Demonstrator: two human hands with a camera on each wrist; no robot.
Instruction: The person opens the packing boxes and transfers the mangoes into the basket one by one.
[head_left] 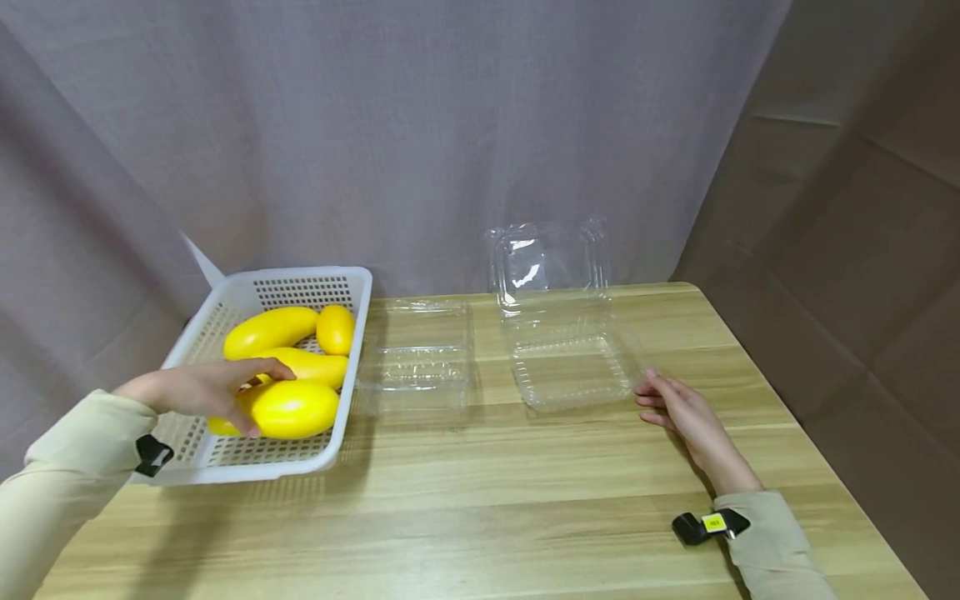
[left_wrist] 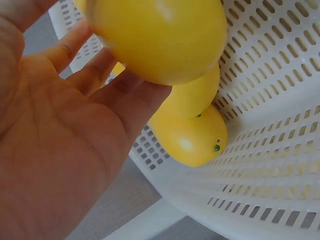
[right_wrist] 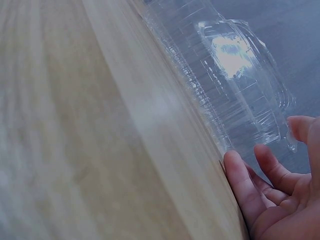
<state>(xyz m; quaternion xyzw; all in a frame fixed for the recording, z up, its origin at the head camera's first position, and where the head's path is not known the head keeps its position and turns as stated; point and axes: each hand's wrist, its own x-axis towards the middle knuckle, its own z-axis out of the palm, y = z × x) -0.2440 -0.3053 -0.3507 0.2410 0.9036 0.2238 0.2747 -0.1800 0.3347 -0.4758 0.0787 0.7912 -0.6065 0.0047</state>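
Observation:
My left hand (head_left: 206, 389) reaches into a white plastic basket (head_left: 365, 333), thumb and fingers curled round the nearest smooth yellow fruit (head_left: 296, 409), oval like a mango. In the left wrist view that fruit (left_wrist: 165, 40) lies against the fingers, with other yellow fruits (left_wrist: 192, 137) below it; one shows a small green stem spot. On the right, a clear plastic clamshell box (head_left: 573, 371) stands with its lid (head_left: 551, 262) raised. My right hand (head_left: 690, 421) is at the box's near right corner, fingertips right at the rim, fingers loosely bent and spread apart in the right wrist view.
Between the basket and the raised-lid box sits another clear plastic container (head_left: 422, 367). Several yellow fruits (head_left: 270, 332) lie in the basket. The wooden table (head_left: 480, 517) ends at a grey curtain (head_left: 450, 150) behind and a brown covering (head_left: 862, 250) to the right.

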